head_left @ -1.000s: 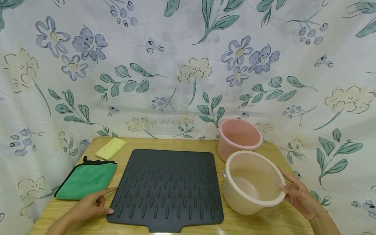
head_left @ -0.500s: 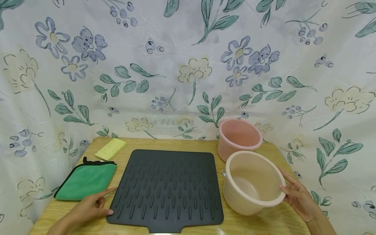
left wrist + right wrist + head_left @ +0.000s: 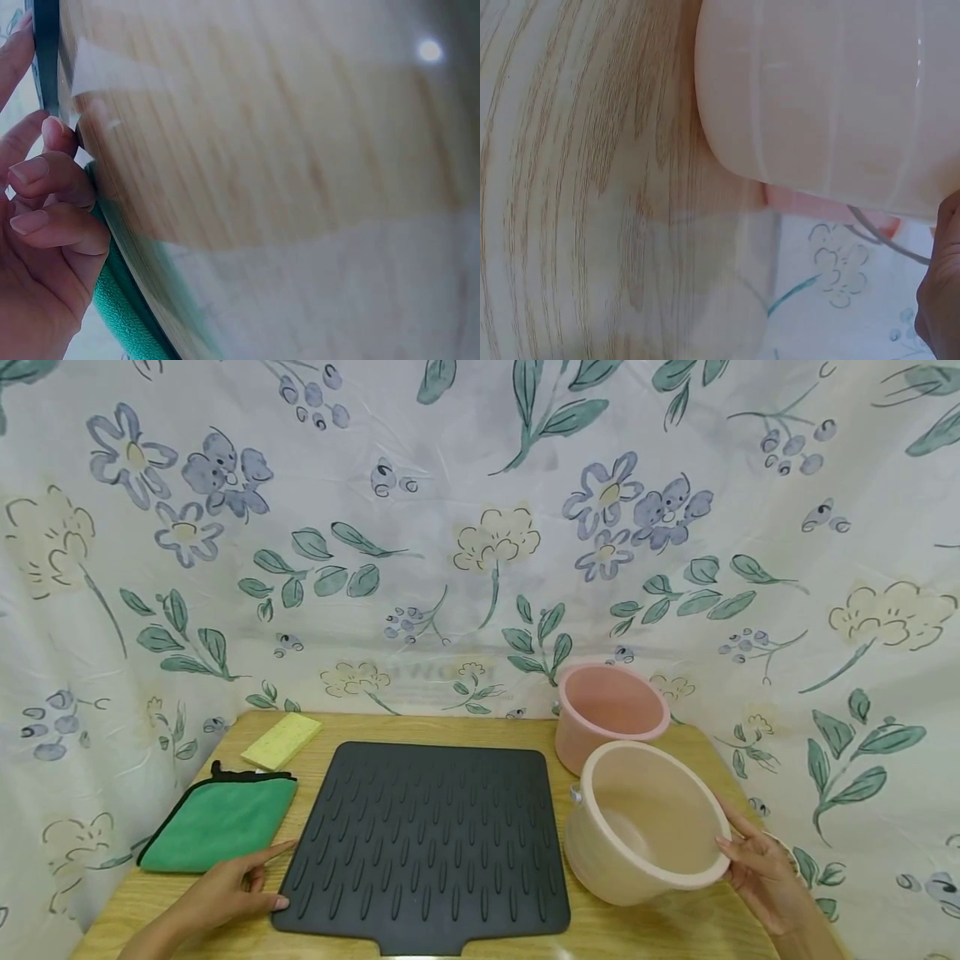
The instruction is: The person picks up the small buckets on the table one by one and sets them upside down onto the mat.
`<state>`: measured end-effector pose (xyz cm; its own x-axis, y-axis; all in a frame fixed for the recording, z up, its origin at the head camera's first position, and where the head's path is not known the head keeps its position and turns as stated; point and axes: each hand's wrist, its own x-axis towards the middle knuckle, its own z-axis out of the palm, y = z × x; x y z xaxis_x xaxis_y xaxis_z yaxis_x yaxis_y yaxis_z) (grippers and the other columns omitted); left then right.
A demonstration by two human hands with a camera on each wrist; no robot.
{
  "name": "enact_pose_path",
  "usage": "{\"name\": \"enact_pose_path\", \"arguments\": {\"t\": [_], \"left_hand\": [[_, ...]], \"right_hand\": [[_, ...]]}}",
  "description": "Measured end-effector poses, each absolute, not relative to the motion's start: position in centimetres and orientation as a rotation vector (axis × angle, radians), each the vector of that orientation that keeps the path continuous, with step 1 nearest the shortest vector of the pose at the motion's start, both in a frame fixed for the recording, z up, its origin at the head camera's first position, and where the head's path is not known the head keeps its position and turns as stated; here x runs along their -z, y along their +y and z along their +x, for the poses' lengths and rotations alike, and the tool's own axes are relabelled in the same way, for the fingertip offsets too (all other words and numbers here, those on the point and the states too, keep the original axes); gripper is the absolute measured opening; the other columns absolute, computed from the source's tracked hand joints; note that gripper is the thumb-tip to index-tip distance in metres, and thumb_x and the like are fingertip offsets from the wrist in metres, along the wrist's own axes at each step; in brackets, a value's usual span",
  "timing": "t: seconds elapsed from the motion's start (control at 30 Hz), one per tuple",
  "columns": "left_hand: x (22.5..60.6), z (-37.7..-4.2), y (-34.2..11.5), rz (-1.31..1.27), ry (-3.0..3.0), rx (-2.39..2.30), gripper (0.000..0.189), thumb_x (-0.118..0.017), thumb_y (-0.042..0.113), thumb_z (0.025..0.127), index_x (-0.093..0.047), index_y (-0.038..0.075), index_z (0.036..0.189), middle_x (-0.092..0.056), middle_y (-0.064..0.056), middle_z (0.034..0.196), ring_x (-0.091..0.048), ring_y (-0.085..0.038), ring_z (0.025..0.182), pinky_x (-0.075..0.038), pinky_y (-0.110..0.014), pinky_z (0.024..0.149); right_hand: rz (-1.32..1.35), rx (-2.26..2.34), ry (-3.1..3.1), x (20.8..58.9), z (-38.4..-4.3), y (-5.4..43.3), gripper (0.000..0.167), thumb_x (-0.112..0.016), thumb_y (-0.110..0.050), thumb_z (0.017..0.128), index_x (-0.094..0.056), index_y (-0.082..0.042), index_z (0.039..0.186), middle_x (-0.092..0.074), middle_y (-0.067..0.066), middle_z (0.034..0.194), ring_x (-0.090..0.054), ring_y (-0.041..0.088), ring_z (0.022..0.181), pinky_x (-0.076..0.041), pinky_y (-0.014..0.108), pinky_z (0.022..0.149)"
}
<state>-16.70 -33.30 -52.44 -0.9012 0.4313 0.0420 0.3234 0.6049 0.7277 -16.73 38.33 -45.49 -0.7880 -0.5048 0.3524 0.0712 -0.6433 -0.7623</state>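
In the head view, a cream plastic bucket leans to the right, its mouth facing up and toward me. My right hand grips its right rim, thumb at the rim and the other fingers behind the outer wall. The right wrist view shows the bucket's pale side close up above the wood, with part of my right hand at the edge. My left hand rests at the left edge of a dark grey ridged mat. Its index finger and thumb touch the mat; the others bend loosely in the left wrist view.
A pink bucket stands right behind the cream one. A folded green cloth with black edging lies left of the mat, beyond it a yellow sponge. A floral curtain surrounds the wooden table.
The cream bucket has tilted further toward my right hand, its rim shifting slightly right and its base left. My right wrist has turned and moved a little left. My left hand stays at the mat.
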Motion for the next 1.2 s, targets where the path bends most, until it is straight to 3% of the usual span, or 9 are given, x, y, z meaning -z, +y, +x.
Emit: {"name": "enact_pose_path", "arguments": {"t": [0.2,0.43,0.8,1.2], "left_hand": [[52.4,-16.6,-33.3,0.624,2.675,-1.187,0.074,-0.078,0.027,0.086,-0.045,0.0,0.147,-0.045,0.015,0.068,-0.04,0.005,0.057,-0.036,-0.021,0.048],[52.3,-16.5,-33.3,0.618,2.667,-1.175,0.07,-0.076,0.03,0.086,-0.048,0.012,0.148,-0.045,0.015,0.067,-0.04,0.004,0.056,-0.035,-0.02,0.048],[52.4,-16.6,-33.4,0.609,2.655,-1.185,0.071,-0.076,0.029,0.086,-0.047,0.012,0.149,-0.046,0.014,0.068,-0.041,0.004,0.056,-0.035,-0.02,0.048],[51.9,-16.8,-33.1,0.585,2.627,-1.163,0.075,-0.077,0.032,0.086,-0.045,0.009,0.149,-0.047,0.012,0.068,-0.042,0.003,0.057,-0.036,-0.021,0.049]], "right_hand": [[-0.826,2.494,1.012,45.5,-16.5,37.8,0.065,-0.009,0.012,0.1,-0.032,-0.012,0.156,-0.045,0.013,0.152,-0.058,0.028,0.125,-0.053,0.035,0.095],[-0.839,2.523,0.943,45.5,-16.4,36.9,0.064,-0.009,0.012,0.101,-0.035,-0.011,0.155,-0.049,0.018,0.148,-0.06,0.029,0.122,-0.053,0.035,0.096],[-0.867,2.567,0.872,45.4,-16.6,35.0,0.061,-0.005,0.008,0.101,-0.029,-0.006,0.156,-0.04,0.01,0.156,-0.056,0.026,0.126,-0.053,0.035,0.097],[-0.864,2.633,0.784,46.0,-17.4,32.7,0.058,-0.008,0.008,0.102,-0.032,-0.001,0.154,-0.042,0.014,0.152,-0.057,0.025,0.124,-0.053,0.033,0.096]]}}
